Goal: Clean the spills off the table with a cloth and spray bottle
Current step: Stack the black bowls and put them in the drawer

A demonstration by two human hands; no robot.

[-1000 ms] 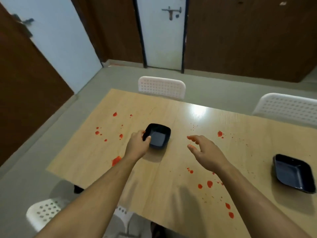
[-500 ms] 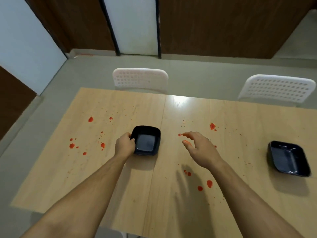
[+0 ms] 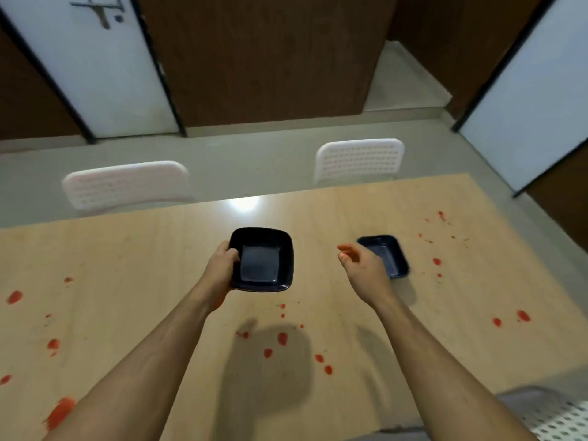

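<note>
My left hand (image 3: 221,268) grips the left rim of a black square dish (image 3: 261,260) and holds it lifted above the wooden table (image 3: 143,249); its shadow falls on the wood below. My right hand (image 3: 362,267) hovers with relaxed fingers next to a second black dish (image 3: 386,254) that rests on the table. Red spills (image 3: 282,338) dot the tabletop in the middle, at the left (image 3: 14,296) and at the right (image 3: 437,261). No cloth or spray bottle is in view.
Two white perforated chairs (image 3: 125,186) (image 3: 359,160) stand at the table's far side. Part of another white chair (image 3: 556,415) shows at the bottom right. Brown wall panels and white doors lie beyond a grey floor.
The left hand has lifted the black dish off the table and carried it right. The view has swung right, so the second dish now lies just past the right hand.
</note>
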